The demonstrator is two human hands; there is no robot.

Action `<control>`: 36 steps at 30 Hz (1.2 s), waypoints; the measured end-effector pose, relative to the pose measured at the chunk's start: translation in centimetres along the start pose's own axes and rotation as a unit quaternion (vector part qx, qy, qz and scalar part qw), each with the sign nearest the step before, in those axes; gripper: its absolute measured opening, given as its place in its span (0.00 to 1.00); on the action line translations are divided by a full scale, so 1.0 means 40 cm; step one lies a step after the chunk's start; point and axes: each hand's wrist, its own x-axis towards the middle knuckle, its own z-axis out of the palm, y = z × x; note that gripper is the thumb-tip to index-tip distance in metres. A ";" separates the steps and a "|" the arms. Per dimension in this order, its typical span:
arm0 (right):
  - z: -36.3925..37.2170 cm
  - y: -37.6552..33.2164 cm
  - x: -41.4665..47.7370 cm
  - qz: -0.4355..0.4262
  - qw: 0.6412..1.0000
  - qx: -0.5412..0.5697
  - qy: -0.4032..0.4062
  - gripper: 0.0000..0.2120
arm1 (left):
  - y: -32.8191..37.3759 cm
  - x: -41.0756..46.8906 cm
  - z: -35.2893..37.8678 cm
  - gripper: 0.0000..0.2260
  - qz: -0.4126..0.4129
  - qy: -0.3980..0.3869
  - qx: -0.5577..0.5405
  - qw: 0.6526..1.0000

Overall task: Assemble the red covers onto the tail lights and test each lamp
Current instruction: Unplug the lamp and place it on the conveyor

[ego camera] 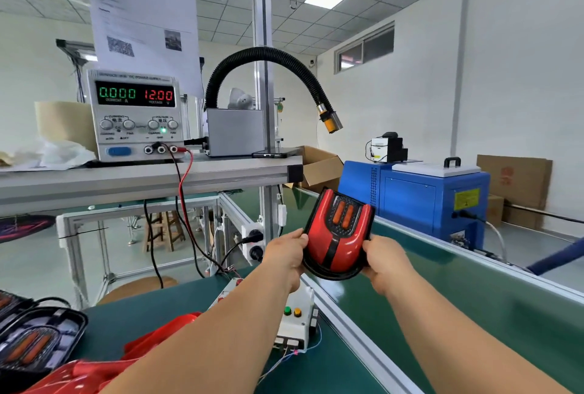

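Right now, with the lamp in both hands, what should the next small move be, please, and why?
Probably lower the tail light onto the conveyor belt below it. The red cover looks seated, the left hand and right hand grip its edges over the belt, and the power supply reads 0.000 A, so nothing draws current. I cannot tell if it was tested.

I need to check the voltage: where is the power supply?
The power supply sits upper left in the head view, on the raised metal shelf, just left of the grey box.
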 end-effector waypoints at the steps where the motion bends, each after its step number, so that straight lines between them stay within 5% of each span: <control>1: 0.011 -0.005 0.003 -0.024 1.000 -0.012 -0.002 0.18 | 0.001 0.006 0.001 0.11 -0.002 0.002 -0.004 1.000; 11: 0.018 -0.036 0.036 -0.079 0.989 -0.123 0.016 0.21 | -0.008 0.043 0.016 0.15 -0.017 -0.005 -0.047 0.999; 16: -0.027 -0.026 0.020 -0.080 0.988 -0.127 0.043 0.18 | -0.015 0.022 0.025 0.13 -0.022 -0.036 0.019 0.999; 21: -0.108 -0.029 -0.035 -0.075 0.975 -0.168 0.122 0.25 | -0.052 -0.021 0.075 0.18 -0.017 -0.066 0.062 0.996; 36: -0.552 0.060 -0.378 -0.059 0.919 -0.192 0.338 0.10 | -0.351 -0.325 0.297 0.13 -0.098 -0.263 0.137 0.950</control>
